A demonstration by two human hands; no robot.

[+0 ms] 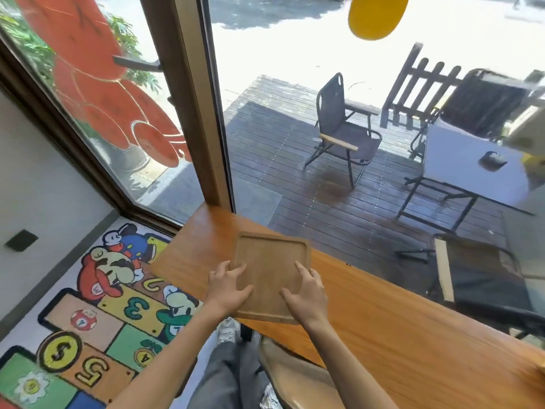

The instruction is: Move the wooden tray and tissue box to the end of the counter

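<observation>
both hands point(228, 286) grip wooden tray point(269, 276) | counter point(383, 317) (window point(324, 143) beyond)

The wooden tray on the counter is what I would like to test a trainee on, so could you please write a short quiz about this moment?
1. True or false: both hands rest on the wooden tray.
2. Which is visible in this view? A) the tissue box B) a colourful floor mat C) a cup on the tray
3. Fill in: the tray lies near the counter end closest to the ____.

Key:
1. True: the left hand and right hand both press on its near part.
2. B: the floor mat; no tissue box shows.
3. Window.
</observation>
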